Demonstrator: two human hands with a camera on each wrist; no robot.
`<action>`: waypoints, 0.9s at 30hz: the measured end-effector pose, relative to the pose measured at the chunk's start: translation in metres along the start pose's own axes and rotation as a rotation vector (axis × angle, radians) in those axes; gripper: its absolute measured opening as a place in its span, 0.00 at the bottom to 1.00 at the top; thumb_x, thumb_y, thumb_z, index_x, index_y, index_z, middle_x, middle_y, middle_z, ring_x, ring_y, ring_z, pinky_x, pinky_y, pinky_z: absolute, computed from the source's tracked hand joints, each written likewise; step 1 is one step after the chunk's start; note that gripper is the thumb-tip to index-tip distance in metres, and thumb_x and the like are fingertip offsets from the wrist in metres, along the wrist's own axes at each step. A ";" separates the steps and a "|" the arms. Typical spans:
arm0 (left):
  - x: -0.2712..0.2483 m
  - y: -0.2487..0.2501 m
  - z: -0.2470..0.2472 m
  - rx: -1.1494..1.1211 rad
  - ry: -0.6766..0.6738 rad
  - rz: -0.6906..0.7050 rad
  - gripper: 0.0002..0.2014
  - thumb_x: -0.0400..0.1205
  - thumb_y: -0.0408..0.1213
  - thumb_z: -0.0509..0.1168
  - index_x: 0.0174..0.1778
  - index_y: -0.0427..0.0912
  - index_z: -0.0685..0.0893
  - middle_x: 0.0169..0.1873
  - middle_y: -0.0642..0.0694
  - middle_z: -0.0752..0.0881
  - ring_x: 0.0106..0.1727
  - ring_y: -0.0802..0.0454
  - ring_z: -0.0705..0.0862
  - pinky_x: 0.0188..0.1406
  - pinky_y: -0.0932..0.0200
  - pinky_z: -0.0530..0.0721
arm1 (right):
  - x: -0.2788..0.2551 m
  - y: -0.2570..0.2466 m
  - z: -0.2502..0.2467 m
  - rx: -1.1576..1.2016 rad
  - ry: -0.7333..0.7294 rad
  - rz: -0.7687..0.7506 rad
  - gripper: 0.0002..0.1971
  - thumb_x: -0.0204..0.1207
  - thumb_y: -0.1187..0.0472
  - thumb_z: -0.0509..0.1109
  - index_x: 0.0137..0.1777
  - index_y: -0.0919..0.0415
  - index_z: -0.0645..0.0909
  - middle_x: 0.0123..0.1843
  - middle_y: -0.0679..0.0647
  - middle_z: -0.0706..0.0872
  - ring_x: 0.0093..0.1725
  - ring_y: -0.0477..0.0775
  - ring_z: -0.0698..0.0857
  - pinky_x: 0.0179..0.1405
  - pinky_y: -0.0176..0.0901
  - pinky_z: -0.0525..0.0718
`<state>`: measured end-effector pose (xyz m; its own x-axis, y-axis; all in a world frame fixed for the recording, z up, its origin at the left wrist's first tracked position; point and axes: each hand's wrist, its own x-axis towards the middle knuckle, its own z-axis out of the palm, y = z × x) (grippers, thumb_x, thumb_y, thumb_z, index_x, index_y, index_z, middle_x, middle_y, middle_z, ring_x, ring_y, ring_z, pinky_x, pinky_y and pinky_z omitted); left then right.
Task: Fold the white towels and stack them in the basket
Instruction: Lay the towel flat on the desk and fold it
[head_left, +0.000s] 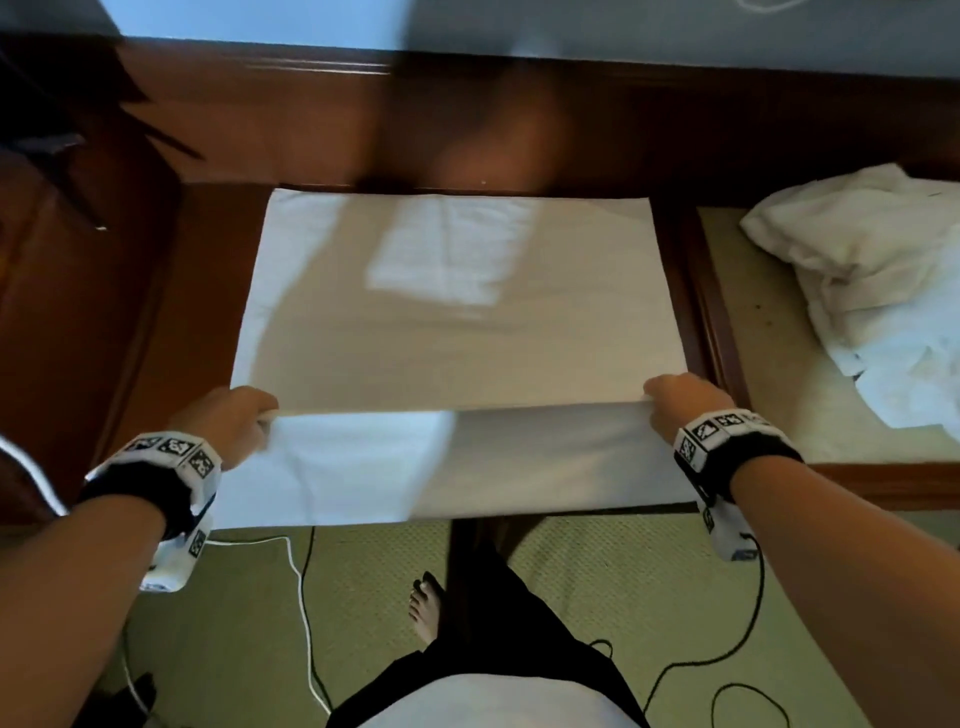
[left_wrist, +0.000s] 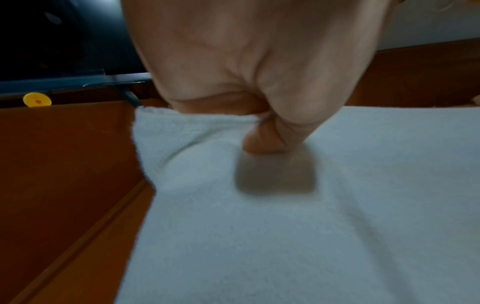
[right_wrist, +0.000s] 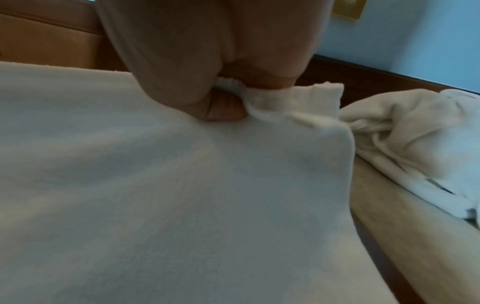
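At the far left, a small round yellow disc (left_wrist: 37, 100) sits on the dark brown polished wooden surface (head_left: 104, 322), close under a dark blue-edged bar; only your left wrist view shows it.

Your left hand (head_left: 228, 423) has its fingers curled tight around the near left corner of the flat rectangular white terry towel (head_left: 457, 332). In the left wrist view, your thumb (left_wrist: 270, 142) presses the cloth from the front while the other fingers are hidden behind the fold, so the grip is a closed pinch on the towel's edge (left_wrist: 197, 121).

The towel lies spread over the wooden surface, its far edge square to the back ledge. Its near portion is lifted into a raised fold line running between your two hands, with the lower flap hanging toward you over the surface's front edge.

Your right hand (head_left: 680, 405) pinches the near right corner the same way: in the right wrist view, the thumb (right_wrist: 223, 109) is closed against bunched cloth and a short tab of towel (right_wrist: 319, 92) sticks out past the knuckles.

Further right, well apart from the spread towel, a crumpled heap of white towels (head_left: 857, 280) rests on a pale woven mat (head_left: 769, 374) framed in dark wood.

No basket shows in any view.
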<state>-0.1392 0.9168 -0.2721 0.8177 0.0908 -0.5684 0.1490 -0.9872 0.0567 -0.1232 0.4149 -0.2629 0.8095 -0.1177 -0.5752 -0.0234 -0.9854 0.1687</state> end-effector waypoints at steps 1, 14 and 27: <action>0.008 0.003 -0.009 -0.012 0.014 -0.012 0.10 0.73 0.24 0.64 0.30 0.42 0.81 0.29 0.43 0.84 0.34 0.41 0.83 0.34 0.51 0.82 | 0.009 0.000 -0.009 0.007 0.023 0.004 0.14 0.78 0.68 0.60 0.57 0.55 0.82 0.58 0.60 0.86 0.56 0.65 0.86 0.50 0.51 0.82; 0.131 0.019 -0.054 0.105 0.215 -0.074 0.08 0.80 0.31 0.64 0.39 0.48 0.83 0.36 0.41 0.84 0.39 0.36 0.82 0.37 0.50 0.78 | 0.139 -0.005 -0.061 0.076 0.201 -0.052 0.13 0.74 0.69 0.65 0.55 0.60 0.84 0.55 0.63 0.85 0.56 0.68 0.84 0.53 0.55 0.81; 0.028 0.035 0.132 -0.001 0.208 0.089 0.36 0.85 0.64 0.39 0.90 0.55 0.43 0.89 0.50 0.36 0.88 0.33 0.44 0.81 0.26 0.49 | 0.057 -0.028 0.116 0.156 0.254 -0.213 0.36 0.82 0.33 0.42 0.87 0.42 0.39 0.88 0.50 0.31 0.87 0.59 0.34 0.84 0.67 0.46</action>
<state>-0.1845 0.8672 -0.3946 0.9248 0.0280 -0.3795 0.0710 -0.9925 0.0998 -0.1447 0.4217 -0.3931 0.9254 0.1072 -0.3635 0.0881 -0.9937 -0.0689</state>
